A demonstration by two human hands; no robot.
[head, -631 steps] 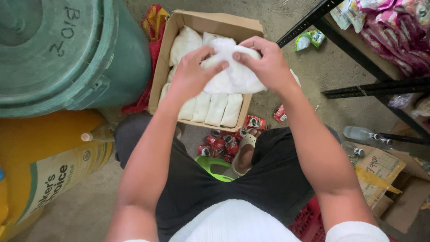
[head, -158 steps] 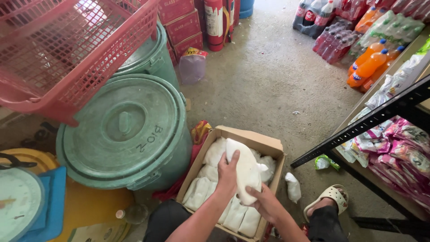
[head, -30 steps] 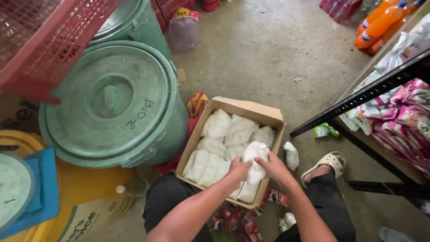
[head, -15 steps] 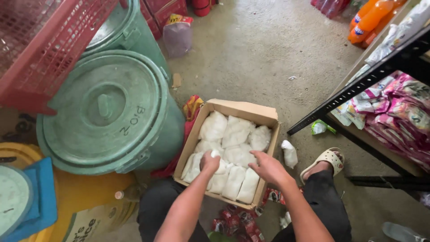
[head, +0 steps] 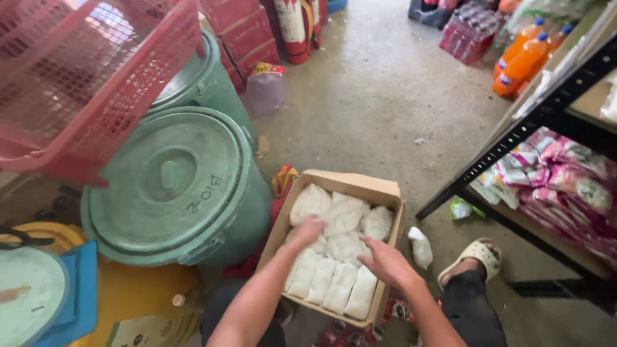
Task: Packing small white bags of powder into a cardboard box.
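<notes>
As bags [head: 334,273] lie packed flat in the box [head: 350,185], left hand [head: 307,230] presses one w/ curled fingers; right hand [head: 384,262] hovers open, empty.

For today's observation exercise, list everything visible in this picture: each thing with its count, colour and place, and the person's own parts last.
cardboard box: one, brown, floor centre
white bags: about a dozen, packed in the box
loose bag: one, white, right of box
green bins: two, lidded, left
pink basket: one, upper left
yellow drum: one, lower left
scale: one, blue-edged, lower left
orange bottles: several, upper right
black shelf: one, right, holding pink packets
sandal: one, beige, on foot
left hand: on the bags
right hand: open above the bags
</notes>
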